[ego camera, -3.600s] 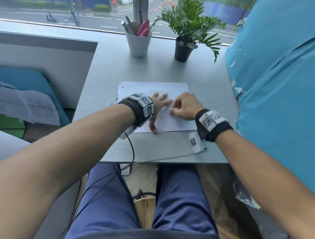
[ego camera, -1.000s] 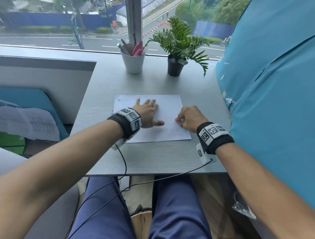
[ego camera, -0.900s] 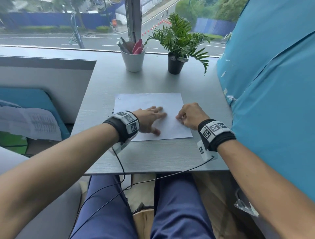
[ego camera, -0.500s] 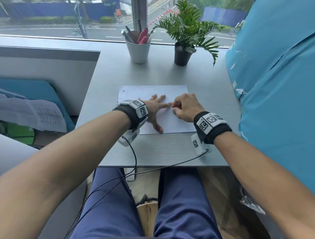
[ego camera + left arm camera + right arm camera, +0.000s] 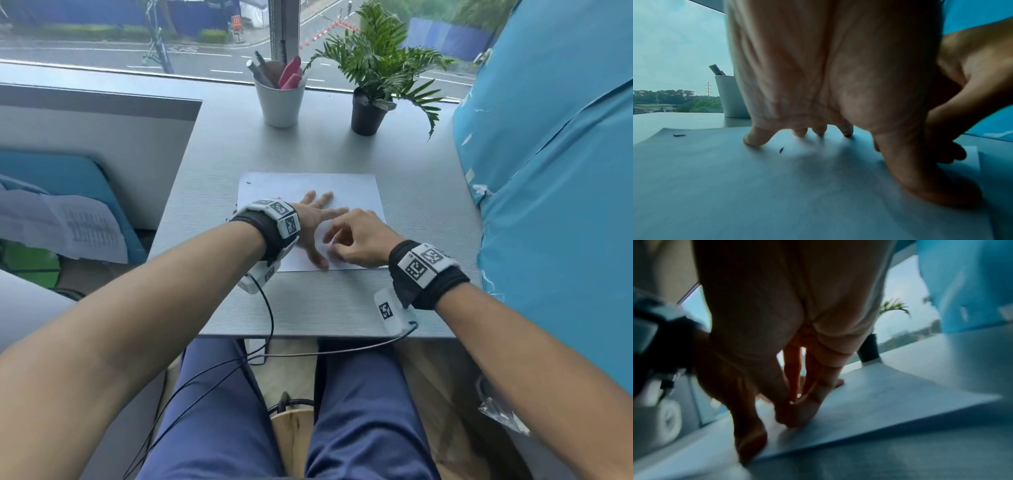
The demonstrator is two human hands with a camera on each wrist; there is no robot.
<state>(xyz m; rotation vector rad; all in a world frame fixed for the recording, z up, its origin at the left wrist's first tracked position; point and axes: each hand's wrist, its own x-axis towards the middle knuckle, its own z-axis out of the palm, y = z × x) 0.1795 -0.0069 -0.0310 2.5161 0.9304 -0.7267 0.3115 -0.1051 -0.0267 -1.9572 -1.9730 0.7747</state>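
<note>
A white sheet of paper [image 5: 352,192] lies flat on the grey table [image 5: 212,212]. My left hand [image 5: 317,229] rests palm-down on its near left part, fingers spread and straight, thumb out towards the near edge. In the left wrist view its fingertips [image 5: 754,139] touch the sheet [image 5: 735,186]. My right hand [image 5: 337,245] sits just right of the left thumb, knuckles bent, fingertips [image 5: 795,421] pressing down on the paper [image 5: 890,399]. Its thumb [image 5: 750,447] lies at the sheet's near edge. Nothing is held in either hand.
At the back by the window stand a white cup of pens [image 5: 281,102] and a potted plant [image 5: 368,113]. A blue covered bulk [image 5: 548,171] borders the table's right side. Two dark specks [image 5: 781,149] lie on the paper. Wrist cables hang over the near table edge [image 5: 325,334].
The left hand turned from pointing away to pointing right and stayed flat on the sheet. The right hand slid left towards it, its fist loosening so the fingertips reach the paper.
</note>
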